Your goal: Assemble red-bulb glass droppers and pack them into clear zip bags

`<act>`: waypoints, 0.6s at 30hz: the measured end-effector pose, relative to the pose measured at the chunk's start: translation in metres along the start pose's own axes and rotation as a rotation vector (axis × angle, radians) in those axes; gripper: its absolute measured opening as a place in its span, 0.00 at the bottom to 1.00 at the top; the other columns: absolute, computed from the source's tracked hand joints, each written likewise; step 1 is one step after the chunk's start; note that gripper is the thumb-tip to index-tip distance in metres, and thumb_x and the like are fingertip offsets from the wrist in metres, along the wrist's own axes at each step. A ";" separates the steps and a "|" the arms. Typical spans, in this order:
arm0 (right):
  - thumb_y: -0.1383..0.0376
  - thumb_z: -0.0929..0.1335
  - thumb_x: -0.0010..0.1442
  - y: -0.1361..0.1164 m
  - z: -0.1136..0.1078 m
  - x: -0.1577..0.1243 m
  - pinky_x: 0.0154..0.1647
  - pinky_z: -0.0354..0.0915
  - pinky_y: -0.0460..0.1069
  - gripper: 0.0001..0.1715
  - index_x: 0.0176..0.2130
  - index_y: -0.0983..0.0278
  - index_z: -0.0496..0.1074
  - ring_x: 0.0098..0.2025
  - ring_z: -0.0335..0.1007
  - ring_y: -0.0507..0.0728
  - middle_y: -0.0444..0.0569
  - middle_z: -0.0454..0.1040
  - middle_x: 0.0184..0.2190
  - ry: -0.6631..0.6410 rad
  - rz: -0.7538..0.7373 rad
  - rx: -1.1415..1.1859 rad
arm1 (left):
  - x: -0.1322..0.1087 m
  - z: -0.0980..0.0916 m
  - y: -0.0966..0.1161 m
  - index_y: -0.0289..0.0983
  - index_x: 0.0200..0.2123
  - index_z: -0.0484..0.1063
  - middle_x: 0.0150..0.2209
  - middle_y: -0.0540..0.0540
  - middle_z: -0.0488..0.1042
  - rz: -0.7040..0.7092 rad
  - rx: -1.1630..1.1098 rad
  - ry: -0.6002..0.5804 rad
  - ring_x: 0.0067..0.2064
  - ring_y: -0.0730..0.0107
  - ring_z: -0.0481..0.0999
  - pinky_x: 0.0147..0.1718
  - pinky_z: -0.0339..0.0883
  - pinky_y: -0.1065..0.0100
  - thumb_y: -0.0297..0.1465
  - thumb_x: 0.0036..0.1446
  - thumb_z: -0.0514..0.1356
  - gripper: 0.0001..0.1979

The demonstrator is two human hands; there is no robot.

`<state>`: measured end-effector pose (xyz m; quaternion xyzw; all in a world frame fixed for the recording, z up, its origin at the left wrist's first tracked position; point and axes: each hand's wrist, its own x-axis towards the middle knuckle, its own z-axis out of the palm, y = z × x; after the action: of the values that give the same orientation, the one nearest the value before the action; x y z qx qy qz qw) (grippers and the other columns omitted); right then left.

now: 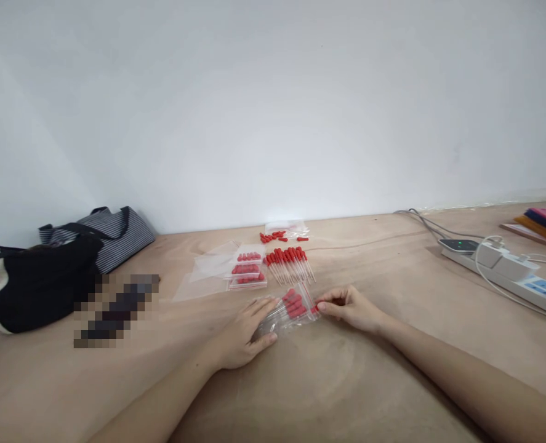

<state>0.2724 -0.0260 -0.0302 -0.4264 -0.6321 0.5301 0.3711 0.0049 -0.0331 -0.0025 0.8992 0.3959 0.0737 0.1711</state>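
A clear zip bag (pixel 282 315) with several red pieces (pixel 293 303) inside lies flat on the table in front of me. My left hand (pixel 249 329) rests over the bag's left end, fingers stretched out and thumb apart. At the bag's right edge, by its red zip line, my right hand (pixel 341 307) is closed in a pinch. A small red piece (pixel 315 309) shows at those fingertips, partly hidden. Just beyond the bag lies a row of pale sticks with red heads (pixel 289 261). To its left are overlapping zip bags (pixel 247 282) holding red pieces.
Loose red pieces (pixel 273 236) and a clear bag (pixel 286 226) lie near the wall. Black and striped bags (pixel 120 227) stand at left beside a blurred dark object (pixel 118 311). A power strip (pixel 526 284) with cables and a dark device (pixel 458 245) sits at right.
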 end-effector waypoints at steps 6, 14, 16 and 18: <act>0.54 0.68 0.48 -0.005 0.000 0.005 0.41 0.63 0.50 0.21 0.38 0.65 0.74 0.38 0.69 0.55 0.49 0.75 0.36 -0.221 -0.113 0.042 | 0.001 -0.001 0.003 0.39 0.59 0.47 0.60 0.43 0.52 0.000 -0.019 0.014 0.60 0.58 0.51 0.56 0.49 0.53 0.39 0.57 0.50 0.29; 0.57 0.73 0.40 0.001 -0.003 0.023 0.35 0.64 0.48 0.18 0.30 0.67 0.76 0.30 0.69 0.52 0.47 0.76 0.29 -0.220 -0.018 0.059 | 0.000 0.000 0.001 0.41 0.60 0.46 0.60 0.45 0.52 -0.008 -0.019 0.009 0.61 0.58 0.50 0.57 0.49 0.53 0.40 0.57 0.50 0.29; 0.58 0.74 0.38 0.000 -0.003 0.026 0.36 0.63 0.47 0.17 0.29 0.66 0.76 0.30 0.69 0.51 0.47 0.76 0.28 -0.250 0.005 0.069 | 0.000 -0.001 0.001 0.41 0.60 0.46 0.60 0.45 0.52 -0.011 -0.016 0.007 0.60 0.58 0.50 0.57 0.49 0.54 0.40 0.57 0.50 0.29; 0.57 0.74 0.37 -0.002 -0.003 0.029 0.36 0.63 0.47 0.18 0.28 0.66 0.76 0.29 0.68 0.50 0.46 0.76 0.27 -0.280 0.044 0.081 | 0.001 -0.001 0.001 0.41 0.60 0.46 0.60 0.45 0.52 -0.010 -0.016 0.005 0.60 0.58 0.50 0.56 0.49 0.53 0.41 0.57 0.50 0.29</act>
<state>0.2645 0.0020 -0.0271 -0.3464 -0.6463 0.6175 0.2845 0.0059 -0.0329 -0.0012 0.8956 0.4002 0.0782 0.1778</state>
